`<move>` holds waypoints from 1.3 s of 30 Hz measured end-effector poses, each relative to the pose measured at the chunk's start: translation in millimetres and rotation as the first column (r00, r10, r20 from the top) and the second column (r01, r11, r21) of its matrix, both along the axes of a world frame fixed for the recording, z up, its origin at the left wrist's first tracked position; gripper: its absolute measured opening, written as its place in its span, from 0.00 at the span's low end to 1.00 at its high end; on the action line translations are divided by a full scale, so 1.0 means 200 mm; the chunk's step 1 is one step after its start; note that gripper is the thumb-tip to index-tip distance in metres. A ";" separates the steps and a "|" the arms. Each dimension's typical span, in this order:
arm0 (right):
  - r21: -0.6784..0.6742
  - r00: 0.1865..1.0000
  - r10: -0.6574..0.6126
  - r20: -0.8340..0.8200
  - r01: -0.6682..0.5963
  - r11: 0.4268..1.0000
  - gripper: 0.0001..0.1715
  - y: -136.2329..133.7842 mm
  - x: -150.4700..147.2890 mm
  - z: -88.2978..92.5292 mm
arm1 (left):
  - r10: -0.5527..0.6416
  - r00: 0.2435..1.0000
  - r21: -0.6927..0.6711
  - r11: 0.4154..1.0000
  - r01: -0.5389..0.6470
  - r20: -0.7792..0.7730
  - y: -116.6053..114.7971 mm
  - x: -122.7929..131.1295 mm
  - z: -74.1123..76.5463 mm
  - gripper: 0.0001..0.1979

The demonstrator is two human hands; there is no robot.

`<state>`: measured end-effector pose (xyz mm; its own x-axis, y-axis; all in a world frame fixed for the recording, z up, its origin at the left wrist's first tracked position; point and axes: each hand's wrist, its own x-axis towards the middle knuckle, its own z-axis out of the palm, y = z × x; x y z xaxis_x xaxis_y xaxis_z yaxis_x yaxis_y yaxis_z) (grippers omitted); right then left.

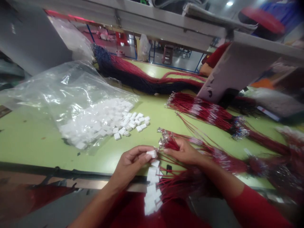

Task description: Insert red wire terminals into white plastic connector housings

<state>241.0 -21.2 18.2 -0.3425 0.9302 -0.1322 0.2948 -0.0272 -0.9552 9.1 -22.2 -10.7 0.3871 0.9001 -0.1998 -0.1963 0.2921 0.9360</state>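
My left hand (130, 166) pinches a small white plastic connector housing (151, 154) between thumb and fingers. My right hand (182, 152) grips a bunch of thin red wires (169, 142) with bare metal terminals at their tips, close to the housing. The two hands nearly meet there. Below them, several white connector housings (150, 186) hang on red wires (175, 186) over the table edge. A clear plastic bag (71, 95) full of white housings lies to the left, with loose housings (133, 122) spilled beside its mouth.
The green workbench (30, 136) carries long red and black wire bundles (142, 79) at the back and red bundles (201, 110) at the right. A grey shelf rail (142, 25) and upright panel (237, 71) cross above. A person's red sleeve (213, 57) shows beyond.
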 end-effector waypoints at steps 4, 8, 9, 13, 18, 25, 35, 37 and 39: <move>0.093 0.998 0.025 0.055 -0.030 0.995 0.16 0.01 -0.01 0.02 | 0.071 0.997 -0.122 0.990 -0.068 0.022 -0.01 0.03 -0.02 0.12; 0.240 0.997 -0.024 0.079 0.004 0.971 0.11 0.00 -0.02 0.00 | 0.113 0.992 -0.195 0.976 -0.101 0.050 -0.01 0.05 -0.02 0.13; 0.224 0.996 -0.043 0.072 0.026 0.974 0.11 0.00 -0.02 0.00 | 0.128 0.990 -0.202 0.973 -0.115 0.052 -0.01 0.05 -0.02 0.13; 0.108 0.994 -0.101 0.046 0.095 0.990 0.11 -0.01 -0.01 -0.01 | 0.156 0.987 -0.206 0.968 -0.144 0.047 0.00 0.04 -0.03 0.12; 0.042 0.999 -0.043 0.000 0.043 0.998 0.12 -0.01 -0.02 0.02 | 0.130 0.991 -0.177 0.977 -0.121 0.037 0.00 0.04 -0.05 0.12; 0.032 0.996 -0.049 0.071 0.047 0.998 0.13 -0.02 -0.04 0.04 | 0.091 0.996 -0.146 0.985 -0.093 -0.020 0.00 0.03 -0.04 0.12; 0.019 1.000 -0.014 0.007 0.014 1.000 0.13 -0.01 -0.04 0.02 | 0.086 0.995 -0.166 0.982 -0.093 -0.054 0.00 0.05 -0.04 0.13; -0.012 0.999 -0.010 -0.032 0.009 1.000 0.13 -0.02 -0.04 0.00 | 0.081 0.996 -0.168 0.982 -0.088 -0.048 -0.01 0.07 -0.03 0.14; -0.058 0.998 -0.006 -0.061 0.003 0.998 0.14 -0.02 -0.04 -0.02 | 0.083 0.996 -0.169 0.982 -0.089 -0.043 -0.03 0.10 -0.03 0.14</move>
